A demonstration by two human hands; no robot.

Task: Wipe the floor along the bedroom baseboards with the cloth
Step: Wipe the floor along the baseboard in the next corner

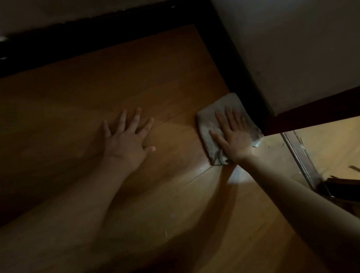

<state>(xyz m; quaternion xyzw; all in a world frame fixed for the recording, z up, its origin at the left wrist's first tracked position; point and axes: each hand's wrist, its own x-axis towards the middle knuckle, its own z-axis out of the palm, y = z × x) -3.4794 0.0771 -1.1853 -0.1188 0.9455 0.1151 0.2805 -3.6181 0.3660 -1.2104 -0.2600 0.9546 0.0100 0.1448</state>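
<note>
The right hand [233, 135] lay flat, fingers straight, pressing the cloth [223, 129] to the wood floor [150, 85], the cloth's far edge touching the dark baseboard [243, 84] on the right wall, close to where the door frame [312, 111] began. The left hand [128, 139] was spread open on bare floor well apart from the cloth, holding nothing and apparently bearing weight. The likeliest trouble was the cloth bunching or slipping out from under a flat palm, since no fingers curled round it; a push toward the corner could leave a strip by the baseboard unwiped. The light was poor, so missed dust along the dark trim would be hard to spot. Leaning far on the left hand over a glossy floor risked a slide. Behind the right wrist, a metal threshold strip [300, 158] and some debris on the brighter floor beyond could snag the cloth on a backward stroke. The other baseboard [84, 41] ran along the far wall to the corner, with nothing in the way.
</note>
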